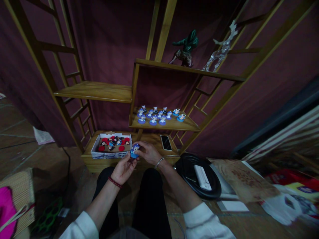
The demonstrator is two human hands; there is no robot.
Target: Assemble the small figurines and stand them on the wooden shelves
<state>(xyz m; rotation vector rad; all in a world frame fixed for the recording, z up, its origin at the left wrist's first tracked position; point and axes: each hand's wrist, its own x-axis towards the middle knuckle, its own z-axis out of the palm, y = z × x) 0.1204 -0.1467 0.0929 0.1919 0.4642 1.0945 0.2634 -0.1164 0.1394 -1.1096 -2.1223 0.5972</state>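
A person sits before a wooden rack and holds one small blue figure (135,151) in both hands, above the front edge of the low shelf (151,138). The left hand (124,170), with a dark red bracelet (115,182) at its wrist, grasps the figure from below and the left with its fingertips. The right hand (149,153), with a silver bracelet (159,162), pinches the same figure from the right side. Near the left hand, on the low shelf, stands an open box (107,155), in which mixed small toys (114,142) and red pieces (121,148) lie. A phone (166,142) lies on the same shelf, to the right of the box. On the middle shelf (164,127), a group of little figures (153,120) stands upright, most of them purple or blue at the base. Higher up, on the top shelf (194,70), are a dark green statue (188,46) and a clear one.
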